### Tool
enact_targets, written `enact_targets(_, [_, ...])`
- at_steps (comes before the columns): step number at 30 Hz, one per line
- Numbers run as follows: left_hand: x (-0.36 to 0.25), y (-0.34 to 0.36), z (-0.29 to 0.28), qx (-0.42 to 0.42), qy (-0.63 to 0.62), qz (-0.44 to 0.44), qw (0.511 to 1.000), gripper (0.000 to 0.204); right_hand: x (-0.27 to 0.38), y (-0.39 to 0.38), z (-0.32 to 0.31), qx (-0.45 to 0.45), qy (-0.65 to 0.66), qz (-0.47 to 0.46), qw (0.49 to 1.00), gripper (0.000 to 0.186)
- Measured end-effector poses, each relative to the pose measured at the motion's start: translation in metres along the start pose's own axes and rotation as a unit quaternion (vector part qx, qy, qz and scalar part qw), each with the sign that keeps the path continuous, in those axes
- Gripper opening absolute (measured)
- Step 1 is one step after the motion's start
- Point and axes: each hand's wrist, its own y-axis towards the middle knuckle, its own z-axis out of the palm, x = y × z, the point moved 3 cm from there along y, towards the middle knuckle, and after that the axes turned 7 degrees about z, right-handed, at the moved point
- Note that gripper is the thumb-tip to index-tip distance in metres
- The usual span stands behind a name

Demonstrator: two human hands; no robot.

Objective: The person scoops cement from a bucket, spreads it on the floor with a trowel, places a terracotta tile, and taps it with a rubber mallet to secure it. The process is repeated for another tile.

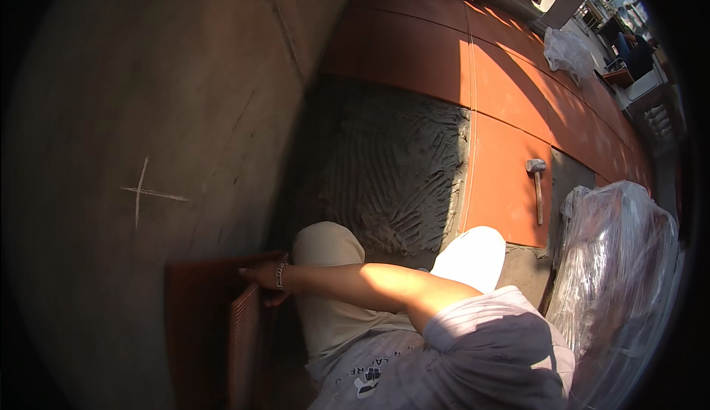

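Observation:
My right arm crosses my body to the lower left, where my right hand (266, 280), with a bracelet at the wrist, grips the top edge of an upright terracotta tile with a ridged back (244, 336). Another upright tile (192, 314) stands just left of it against the grey wall (126, 129). My left hand is not visible. Ahead of my knees lies a patch of combed wet mortar (384, 173), bordered on the right by laid orange tiles (499, 188). A mallet (538, 188) with a wooden handle rests on the nearest of these tiles.
A bulky plastic-wrapped stack (614, 277) stands at my right. A crumpled clear plastic sheet (566, 51) lies on the far tiles. A white balustrade (658, 121) and assorted dark objects (632, 58) line the upper right. The wall runs along my left side, marked with a chalk cross.

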Motion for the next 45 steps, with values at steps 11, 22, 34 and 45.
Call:
enact_targets(11, [0.014,0.009,0.044,0.089,0.050,-0.035,0.994,0.067,0.006,-0.036,-0.008,-0.016,-0.006,0.000,1.000,0.033])
enact_targets(22, [0.050,0.005,0.117,0.228,0.092,-0.096,0.965,0.062,0.058,-0.261,-0.114,-0.173,-0.024,-0.155,0.972,0.040])
enact_targets(34, [0.087,-0.028,0.254,0.494,0.111,-0.108,0.856,0.056,-0.030,-0.526,-0.244,-0.290,0.076,-0.498,0.814,0.030])
enact_targets(45, [0.227,-0.144,0.494,0.569,0.343,0.080,0.744,0.076,-0.196,-0.345,-0.423,-0.649,0.221,-0.339,0.645,0.041])
